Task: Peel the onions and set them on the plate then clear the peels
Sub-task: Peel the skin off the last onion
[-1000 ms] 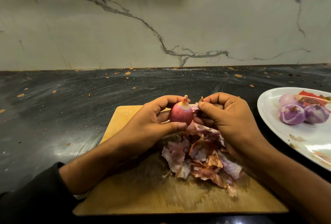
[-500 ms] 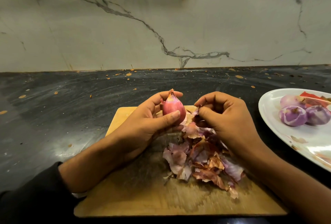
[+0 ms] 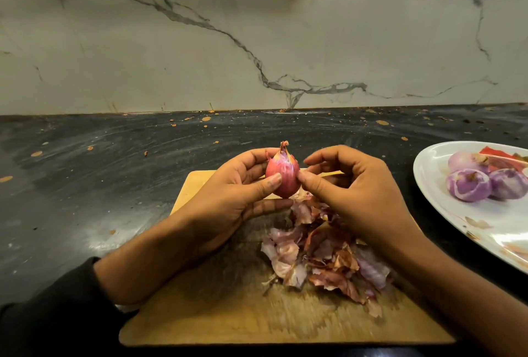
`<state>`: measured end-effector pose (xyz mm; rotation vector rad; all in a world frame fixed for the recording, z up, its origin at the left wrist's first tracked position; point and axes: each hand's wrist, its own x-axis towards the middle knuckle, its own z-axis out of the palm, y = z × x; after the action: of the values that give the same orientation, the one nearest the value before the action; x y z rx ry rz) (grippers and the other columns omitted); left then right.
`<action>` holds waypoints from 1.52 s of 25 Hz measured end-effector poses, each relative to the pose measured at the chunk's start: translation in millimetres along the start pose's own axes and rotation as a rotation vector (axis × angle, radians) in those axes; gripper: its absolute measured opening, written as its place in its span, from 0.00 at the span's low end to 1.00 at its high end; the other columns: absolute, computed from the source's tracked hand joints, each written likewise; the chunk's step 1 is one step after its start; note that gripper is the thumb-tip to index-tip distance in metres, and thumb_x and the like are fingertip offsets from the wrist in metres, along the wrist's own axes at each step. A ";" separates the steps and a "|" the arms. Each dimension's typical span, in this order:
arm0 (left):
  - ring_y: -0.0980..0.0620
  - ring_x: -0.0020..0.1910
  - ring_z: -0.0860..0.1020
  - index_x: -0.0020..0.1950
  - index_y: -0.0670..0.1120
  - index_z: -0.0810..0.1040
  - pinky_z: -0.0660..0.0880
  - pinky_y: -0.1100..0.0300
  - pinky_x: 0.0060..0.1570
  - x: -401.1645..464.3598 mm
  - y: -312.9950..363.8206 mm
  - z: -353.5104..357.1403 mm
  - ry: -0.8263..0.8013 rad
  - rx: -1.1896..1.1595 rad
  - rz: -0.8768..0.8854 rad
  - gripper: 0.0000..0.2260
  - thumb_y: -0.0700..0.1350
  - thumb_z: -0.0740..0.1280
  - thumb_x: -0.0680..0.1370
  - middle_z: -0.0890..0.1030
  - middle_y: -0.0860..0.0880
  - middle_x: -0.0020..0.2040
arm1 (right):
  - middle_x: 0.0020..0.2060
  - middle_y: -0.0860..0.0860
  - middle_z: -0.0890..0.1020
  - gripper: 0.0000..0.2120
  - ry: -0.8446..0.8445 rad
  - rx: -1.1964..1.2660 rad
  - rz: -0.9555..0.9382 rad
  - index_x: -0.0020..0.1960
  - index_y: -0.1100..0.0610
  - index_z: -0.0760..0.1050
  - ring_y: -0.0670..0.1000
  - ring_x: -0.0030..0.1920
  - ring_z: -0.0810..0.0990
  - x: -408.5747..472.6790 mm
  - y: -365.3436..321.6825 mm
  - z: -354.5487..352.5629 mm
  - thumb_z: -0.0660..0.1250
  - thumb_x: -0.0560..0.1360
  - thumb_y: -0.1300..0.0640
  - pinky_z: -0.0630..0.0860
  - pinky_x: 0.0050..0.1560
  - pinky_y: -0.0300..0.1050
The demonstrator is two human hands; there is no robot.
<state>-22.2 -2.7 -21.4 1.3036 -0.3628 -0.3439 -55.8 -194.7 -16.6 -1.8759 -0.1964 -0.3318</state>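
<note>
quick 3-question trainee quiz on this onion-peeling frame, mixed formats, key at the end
1. True or false: the left hand has its grip on the unpeeled onion above the cutting board.
2. Where does the pile of peels lie? A) on the plate B) on the cutting board C) on the bare counter
3. Fill in: the white plate at the right holds ___ peeled onions that can be seen.

Key: 1 true; 2 B; 3 three
</note>
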 end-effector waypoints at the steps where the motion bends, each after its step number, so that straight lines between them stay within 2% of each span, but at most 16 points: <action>1: 0.43 0.57 0.83 0.68 0.42 0.71 0.82 0.50 0.53 -0.7 -0.3 0.5 -0.002 0.012 -0.003 0.22 0.37 0.66 0.75 0.81 0.42 0.63 | 0.39 0.48 0.86 0.06 -0.009 0.017 0.004 0.50 0.52 0.84 0.46 0.38 0.86 0.4 0.5 0.2 0.75 0.73 0.56 0.83 0.39 0.40; 6: 0.42 0.55 0.83 0.61 0.42 0.74 0.83 0.50 0.48 -3.7 -2.3 5.1 0.035 0.071 0.021 0.20 0.36 0.70 0.69 0.83 0.43 0.58 | 0.37 0.51 0.87 0.05 -0.019 0.059 0.020 0.46 0.56 0.87 0.50 0.39 0.87 1.2 0.5 -0.5 0.73 0.75 0.56 0.85 0.41 0.52; 13: 0.41 0.55 0.83 0.59 0.41 0.74 0.83 0.52 0.47 -7.6 -0.7 6.8 0.028 0.153 0.043 0.20 0.35 0.72 0.68 0.80 0.40 0.58 | 0.37 0.49 0.87 0.05 -0.059 0.040 -0.012 0.44 0.56 0.87 0.49 0.39 0.87 0.8 -0.9 -0.4 0.73 0.75 0.57 0.85 0.40 0.50; 20: 0.40 0.55 0.82 0.59 0.42 0.73 0.82 0.46 0.52 -9.0 -2.9 8.6 0.017 0.290 0.075 0.22 0.39 0.75 0.67 0.83 0.40 0.55 | 0.35 0.49 0.87 0.07 0.005 -0.070 -0.050 0.40 0.55 0.87 0.50 0.37 0.86 -0.2 3.3 2.2 0.72 0.74 0.61 0.83 0.40 0.57; 22: 0.42 0.55 0.83 0.59 0.42 0.73 0.82 0.46 0.52 -9.3 -2.8 8.9 0.003 0.304 0.076 0.22 0.39 0.75 0.67 0.83 0.41 0.55 | 0.35 0.49 0.87 0.05 0.026 -0.069 -0.068 0.40 0.55 0.87 0.49 0.37 0.86 -0.2 5.2 2.1 0.73 0.73 0.61 0.84 0.39 0.55; 26: 0.42 0.54 0.83 0.60 0.43 0.73 0.83 0.52 0.49 -9.6 -0.8 8.5 -0.020 0.227 0.058 0.21 0.37 0.73 0.68 0.83 0.42 0.56 | 0.34 0.47 0.86 0.03 0.063 -0.088 -0.116 0.42 0.55 0.87 0.44 0.35 0.84 -0.2 6.8 2.1 0.75 0.73 0.61 0.81 0.35 0.40; 27: 0.43 0.54 0.83 0.61 0.43 0.74 0.83 0.54 0.49 -9.6 -0.6 8.7 -0.018 0.203 0.052 0.21 0.37 0.72 0.69 0.82 0.43 0.57 | 0.33 0.47 0.86 0.02 0.076 -0.083 -0.113 0.42 0.55 0.86 0.45 0.34 0.84 -0.3 7.2 2.0 0.75 0.73 0.60 0.80 0.34 0.40; 32: 0.47 0.56 0.83 0.66 0.45 0.74 0.82 0.58 0.48 -8.4 1.8 10.7 -0.052 0.089 0.029 0.20 0.35 0.66 0.75 0.82 0.47 0.60 | 0.32 0.52 0.85 0.04 0.120 0.018 -0.052 0.38 0.56 0.85 0.55 0.36 0.86 1.6 9.8 1.6 0.76 0.72 0.62 0.84 0.39 0.51; 35: 0.48 0.55 0.84 0.67 0.47 0.74 0.81 0.60 0.48 -8.1 2.1 12.1 -0.055 0.066 -0.001 0.18 0.34 0.63 0.79 0.83 0.47 0.60 | 0.34 0.52 0.86 0.04 0.089 0.069 -0.002 0.41 0.57 0.84 0.52 0.36 0.86 3.2 11.4 1.3 0.74 0.74 0.62 0.83 0.38 0.46; 38: 0.46 0.53 0.84 0.67 0.45 0.75 0.81 0.60 0.47 -7.3 2.2 12.6 -0.040 0.046 -0.004 0.17 0.35 0.62 0.80 0.82 0.45 0.60 | 0.40 0.50 0.87 0.04 0.034 0.082 -0.013 0.48 0.55 0.85 0.48 0.40 0.86 3.2 8.0 1.8 0.73 0.76 0.56 0.83 0.39 0.42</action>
<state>-34.2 -9.9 -16.9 1.3440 -0.4044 -0.3672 -50.1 -195.7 -23.3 -1.7877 -0.1968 -0.3595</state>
